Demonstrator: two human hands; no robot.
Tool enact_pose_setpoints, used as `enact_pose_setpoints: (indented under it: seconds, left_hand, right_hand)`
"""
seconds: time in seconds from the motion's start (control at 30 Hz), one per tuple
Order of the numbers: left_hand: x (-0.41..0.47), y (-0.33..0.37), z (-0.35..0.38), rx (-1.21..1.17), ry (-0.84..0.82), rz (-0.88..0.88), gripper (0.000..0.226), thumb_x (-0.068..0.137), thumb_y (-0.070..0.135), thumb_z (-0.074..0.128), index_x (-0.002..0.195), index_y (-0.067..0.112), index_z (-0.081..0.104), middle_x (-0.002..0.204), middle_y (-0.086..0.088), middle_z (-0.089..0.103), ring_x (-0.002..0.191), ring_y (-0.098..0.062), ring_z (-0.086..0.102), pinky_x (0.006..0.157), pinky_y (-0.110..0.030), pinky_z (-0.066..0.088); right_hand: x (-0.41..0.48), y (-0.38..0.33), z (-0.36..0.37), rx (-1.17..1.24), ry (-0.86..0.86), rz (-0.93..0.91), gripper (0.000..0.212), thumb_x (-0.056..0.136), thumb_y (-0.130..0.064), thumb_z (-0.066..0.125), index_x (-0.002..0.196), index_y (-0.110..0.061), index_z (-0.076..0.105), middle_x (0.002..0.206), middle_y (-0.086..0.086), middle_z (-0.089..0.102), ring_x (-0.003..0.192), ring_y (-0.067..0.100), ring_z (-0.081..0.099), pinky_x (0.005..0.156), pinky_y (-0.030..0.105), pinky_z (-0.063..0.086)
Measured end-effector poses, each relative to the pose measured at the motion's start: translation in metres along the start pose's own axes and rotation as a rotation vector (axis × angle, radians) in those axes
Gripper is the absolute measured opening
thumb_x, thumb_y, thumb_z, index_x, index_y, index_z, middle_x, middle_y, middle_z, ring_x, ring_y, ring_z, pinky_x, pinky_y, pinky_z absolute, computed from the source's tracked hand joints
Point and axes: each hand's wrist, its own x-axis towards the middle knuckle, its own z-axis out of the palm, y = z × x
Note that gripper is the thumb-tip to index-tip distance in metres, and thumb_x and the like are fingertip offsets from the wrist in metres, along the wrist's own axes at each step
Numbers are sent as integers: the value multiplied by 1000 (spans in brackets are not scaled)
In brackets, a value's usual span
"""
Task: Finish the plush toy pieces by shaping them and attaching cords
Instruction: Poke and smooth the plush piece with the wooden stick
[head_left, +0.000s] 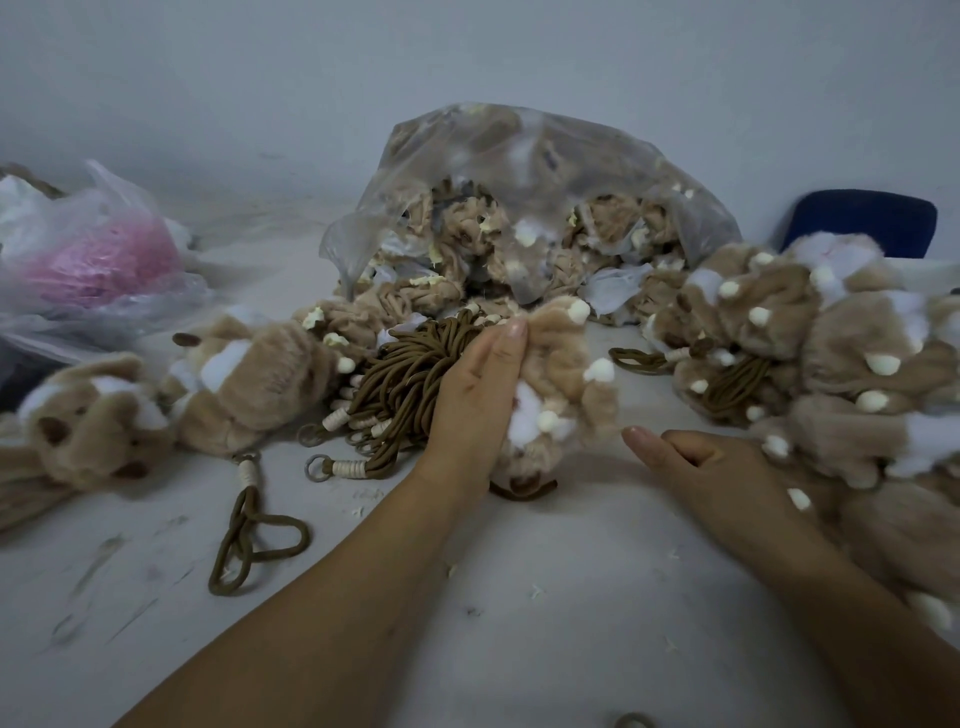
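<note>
Left hand (475, 400) presses a tan plush piece (563, 364).

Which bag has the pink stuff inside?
The crumpled plastic bag at the far left, with a pink bundle showing through it. The bigger clear bag in the middle holds tan plush pieces instead.

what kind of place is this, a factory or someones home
Most likely a small toy-finishing workshop or piecework table; which, I cannot tell. A clear plastic bag holds many tan plush pieces, a bundle of brown cords lies in front of it, and stuffing scraps dot the white table.
</note>
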Motion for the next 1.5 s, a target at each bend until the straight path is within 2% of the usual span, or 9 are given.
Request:
enact_pose_setpoints:
  seconds: [0.2, 0.3, 0.47, 0.63, 0.8, 1.07, 1.2, 1.37, 1.5]
  left_hand:
    - [-3, -2, 7, 21, 21, -104, 27, 90, 41, 51, 93, 20, 67, 92, -3, 72, 89, -17, 68, 83, -35, 55]
    - [-6, -4, 12, 31, 57, -124, 24, 95, 40, 51, 96, 21, 67, 85, 4, 74, 83, -10, 70, 73, -25, 55]
    - [-10, -9, 16, 49, 52, -149, 44, 102, 35, 47, 69, 28, 75, 67, 5, 73, 65, -6, 71, 58, -17, 54]
    - [-12, -11, 17, 71, 44, -105, 34, 102, 36, 44, 83, 24, 70, 72, 8, 74, 73, -4, 71, 63, -14, 53]
    - [-12, -6, 12, 30, 85, -87, 47, 89, 65, 40, 96, 29, 68, 85, 19, 73, 83, 6, 67, 69, -7, 48]
    - [-8, -3, 9, 121, 82, -30, 23, 99, 38, 52, 85, 25, 65, 64, 18, 64, 59, 6, 58, 56, -11, 45]
    - [-13, -2, 16, 127, 35, -32, 30, 100, 35, 50, 74, 25, 60, 54, 20, 60, 53, 9, 54, 52, -8, 42]
    - [-23, -6, 28, 117, -29, -68, 34, 83, 59, 43, 92, 34, 64, 82, 22, 70, 87, 7, 65, 77, -10, 50]
    - [-24, -6, 26, 120, -12, -95, 41, 82, 64, 39, 97, 35, 64, 94, 15, 71, 100, -2, 66, 88, -16, 50]
  right_hand:
    - [1, 2, 6, 47, -33, 30, 80, 65, -76, 50, 62, 3, 40, 53, 3, 32, 46, 11, 31, 41, 21, 24]
    - [1, 0, 12, 81, -49, 68, 78, 66, -75, 50, 63, 3, 44, 55, 5, 34, 45, 11, 31, 38, 20, 23]
    - [-4, -11, 24, 123, -25, 78, 62, 62, -79, 47, 52, -20, 30, 49, -5, 25, 43, 10, 24, 37, 17, 18]
    - [-5, -11, 24, 88, -14, 72, 62, 63, -79, 44, 51, -20, 31, 47, -7, 24, 39, 7, 22, 36, 15, 21]
    - [-1, -5, 15, 22, 15, 44, 66, 64, -80, 42, 55, -15, 30, 48, -6, 24, 40, 7, 23, 37, 18, 23]
    - [1, 0, 8, -11, 53, 43, 76, 64, -81, 42, 58, -5, 34, 43, -3, 31, 36, 6, 32, 38, 16, 28]
    - [1, 1, 10, 95, 61, 33, 72, 66, -75, 49, 56, -4, 42, 50, -4, 31, 40, 5, 28, 37, 16, 21]
    - [-1, 1, 17, 195, 31, 71, 39, 80, -59, 59, 65, -23, 65, 51, -10, 50, 49, 1, 41, 50, 23, 36]
    - [-2, 3, 24, 185, 27, 94, 38, 86, -46, 56, 56, -23, 58, 51, -7, 43, 48, 5, 36, 46, 23, 31]
